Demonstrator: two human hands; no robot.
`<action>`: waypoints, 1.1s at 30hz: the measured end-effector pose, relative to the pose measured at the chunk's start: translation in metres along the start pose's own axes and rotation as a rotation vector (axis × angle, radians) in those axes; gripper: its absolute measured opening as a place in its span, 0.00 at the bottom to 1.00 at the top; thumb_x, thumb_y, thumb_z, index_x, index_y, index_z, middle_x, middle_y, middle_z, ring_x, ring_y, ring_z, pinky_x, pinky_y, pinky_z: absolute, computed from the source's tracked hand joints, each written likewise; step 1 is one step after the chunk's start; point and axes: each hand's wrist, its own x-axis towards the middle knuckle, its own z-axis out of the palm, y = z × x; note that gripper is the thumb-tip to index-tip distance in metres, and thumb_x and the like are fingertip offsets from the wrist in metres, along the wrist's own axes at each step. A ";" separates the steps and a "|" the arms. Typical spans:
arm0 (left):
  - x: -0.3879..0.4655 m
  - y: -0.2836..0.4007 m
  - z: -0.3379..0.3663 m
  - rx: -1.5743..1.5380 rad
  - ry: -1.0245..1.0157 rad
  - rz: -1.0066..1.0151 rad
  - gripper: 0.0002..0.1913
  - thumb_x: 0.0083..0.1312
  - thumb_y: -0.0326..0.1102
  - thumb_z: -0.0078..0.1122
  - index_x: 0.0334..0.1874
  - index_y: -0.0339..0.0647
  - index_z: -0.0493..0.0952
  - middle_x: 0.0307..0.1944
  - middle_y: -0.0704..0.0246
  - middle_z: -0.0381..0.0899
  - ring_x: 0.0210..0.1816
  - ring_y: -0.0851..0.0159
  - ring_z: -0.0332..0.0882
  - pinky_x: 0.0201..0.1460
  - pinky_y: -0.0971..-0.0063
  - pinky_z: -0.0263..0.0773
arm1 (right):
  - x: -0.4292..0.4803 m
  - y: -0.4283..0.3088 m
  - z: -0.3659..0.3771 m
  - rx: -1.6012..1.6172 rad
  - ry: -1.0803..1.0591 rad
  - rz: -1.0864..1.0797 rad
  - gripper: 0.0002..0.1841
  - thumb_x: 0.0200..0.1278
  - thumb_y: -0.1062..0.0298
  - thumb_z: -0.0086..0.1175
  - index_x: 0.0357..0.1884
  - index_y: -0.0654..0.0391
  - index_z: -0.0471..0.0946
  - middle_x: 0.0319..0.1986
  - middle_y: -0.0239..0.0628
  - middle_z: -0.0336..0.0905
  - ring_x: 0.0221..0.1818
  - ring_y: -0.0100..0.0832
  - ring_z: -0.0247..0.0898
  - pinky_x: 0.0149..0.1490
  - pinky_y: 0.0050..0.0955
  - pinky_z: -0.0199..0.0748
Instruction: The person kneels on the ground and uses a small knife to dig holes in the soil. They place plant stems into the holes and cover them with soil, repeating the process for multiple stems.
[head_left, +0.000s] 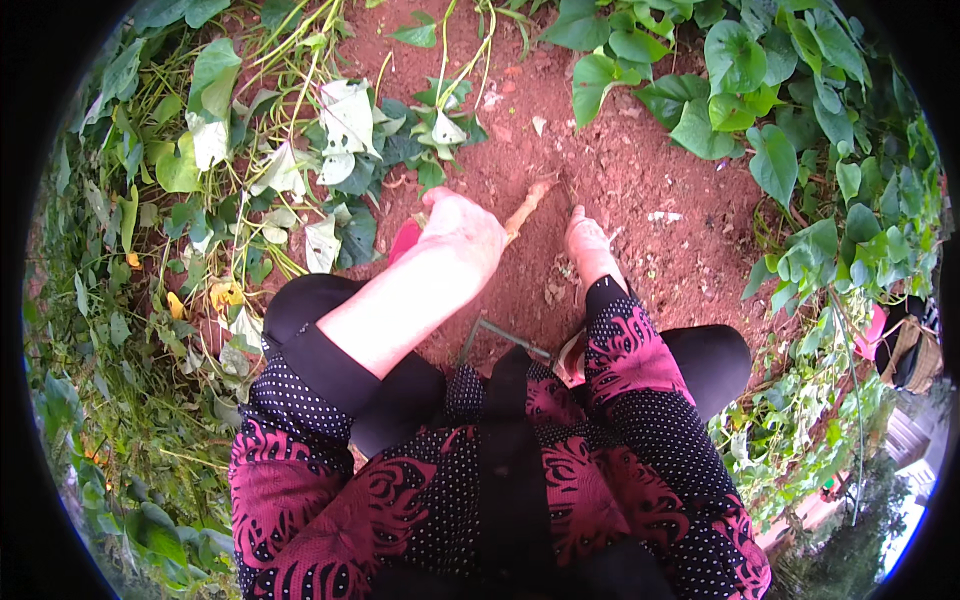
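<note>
Before me is reddish-brown soil between leafy vines. My left hand is curled around a wooden handle or stick, whose pale brown length slants up and right to the soil. My right hand is low over the soil to the right of that stick's end, a finger pointing forward beside a thin dark stem or root; whether it grips this cannot be told. A pink shoe or similar item is partly hidden behind my left forearm.
Heart-leaved vines grow at the right, and more vines with pale upturned leaves lie at the left. A thin greenish strip is on the soil between my knees. A woven brown item stands at the far right edge.
</note>
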 end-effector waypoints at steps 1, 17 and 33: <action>0.000 -0.001 0.000 0.005 0.012 0.002 0.06 0.58 0.34 0.57 0.33 0.49 0.83 0.30 0.73 0.84 0.39 0.66 0.82 0.41 0.64 0.68 | -0.006 0.004 0.003 0.013 -0.002 0.002 0.20 0.69 0.68 0.33 0.60 0.61 0.64 0.51 0.57 0.74 0.56 0.49 0.71 0.59 0.43 0.70; 0.013 -0.015 0.008 -0.107 0.151 0.017 0.07 0.56 0.35 0.57 0.29 0.44 0.83 0.28 0.66 0.84 0.34 0.63 0.84 0.31 0.67 0.76 | -0.046 0.041 0.036 0.217 0.028 -0.158 0.20 0.61 0.59 0.50 0.51 0.60 0.74 0.41 0.59 0.77 0.49 0.53 0.74 0.55 0.44 0.71; -0.037 0.046 0.082 -0.823 1.042 -0.238 0.28 0.62 0.45 0.60 0.63 0.43 0.66 0.29 0.66 0.76 0.31 0.61 0.79 0.35 0.67 0.73 | -0.197 0.042 0.021 0.902 0.589 -0.490 0.39 0.61 0.73 0.46 0.74 0.54 0.41 0.37 0.41 0.77 0.28 0.31 0.71 0.37 0.27 0.71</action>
